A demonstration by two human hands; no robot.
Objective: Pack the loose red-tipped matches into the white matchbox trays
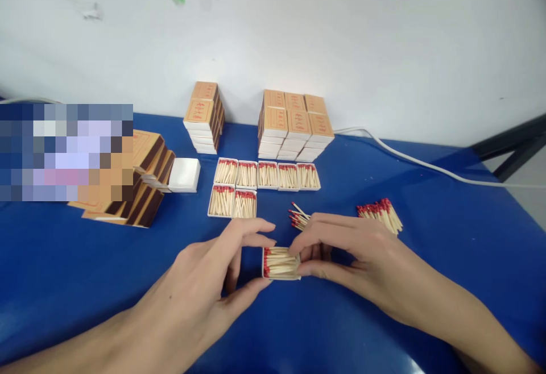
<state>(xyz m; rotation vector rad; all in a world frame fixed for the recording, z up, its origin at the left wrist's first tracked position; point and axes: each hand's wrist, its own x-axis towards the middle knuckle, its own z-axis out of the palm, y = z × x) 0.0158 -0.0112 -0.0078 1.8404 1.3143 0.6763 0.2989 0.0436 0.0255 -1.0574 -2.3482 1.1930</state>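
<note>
A small white matchbox tray (281, 269) full of red-headed matches lies on the blue table before me, the heads toward its left end. My left hand (213, 271) curves around that end, thumb at the near edge and fingertips at the far edge. At the other end, my right hand (354, 254) is closed, its thumb on the tray's right edge and a finger over the match ends. Just behind this hand is a small loose bunch of matches (300, 217), partly covered by it. A bigger pile of matches (381, 215) lies farther right.
Several filled trays (268, 175) stand in rows beyond my hands. Stacked matchboxes (298, 124) and a narrower stack (202, 115) are near the wall. White empty-looking trays (184, 175) and matchbox sleeves (147, 152) lie left, beside a blurred patch. A white cable (409, 161) crosses the back right.
</note>
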